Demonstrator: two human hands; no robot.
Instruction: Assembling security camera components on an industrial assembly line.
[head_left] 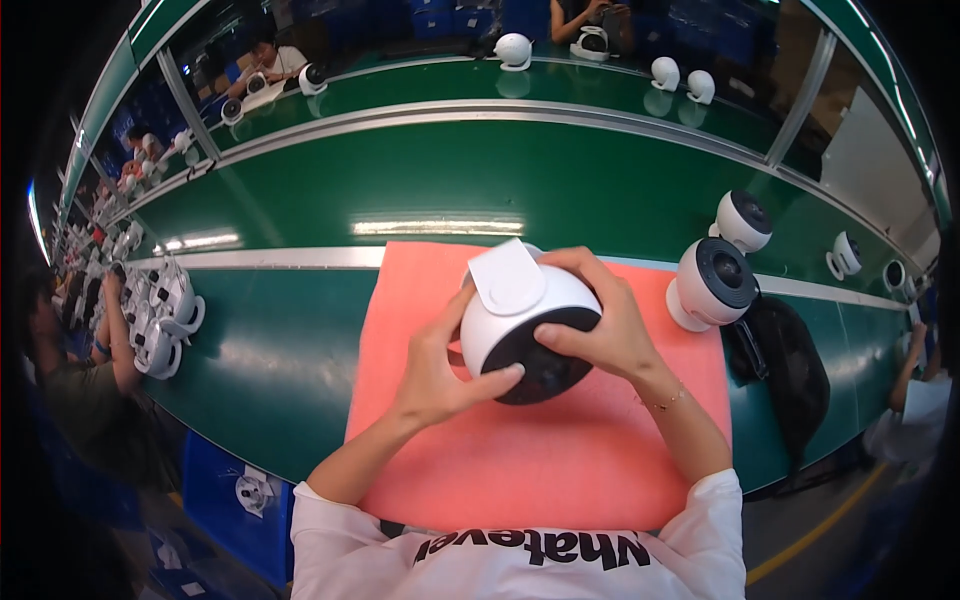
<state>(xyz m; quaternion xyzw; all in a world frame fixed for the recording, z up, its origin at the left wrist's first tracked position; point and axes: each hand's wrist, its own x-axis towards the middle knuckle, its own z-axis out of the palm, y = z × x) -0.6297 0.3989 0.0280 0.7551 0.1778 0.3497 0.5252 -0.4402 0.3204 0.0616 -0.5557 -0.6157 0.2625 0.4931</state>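
Note:
A white ball-shaped device (567,298) with a dark round face is held up over a pink mat (540,470) on the bench. Its flat white foot (506,272) points away from me, and the dark face is tilted down toward me. Around its left side my left hand (437,367) is closed, with the thumb on the edge of the dark face. My right hand (608,322) grips the right side, its thumb also pressed on the face. The fingers behind the shell are partly hidden.
Two similar devices (703,285) stand right of the mat, beside a black bag (795,365). White parts (165,315) crowd the bench at left near another person. A blue bin (225,505) sits below. Beyond a metal rail (490,112), more devices and people line the far bench.

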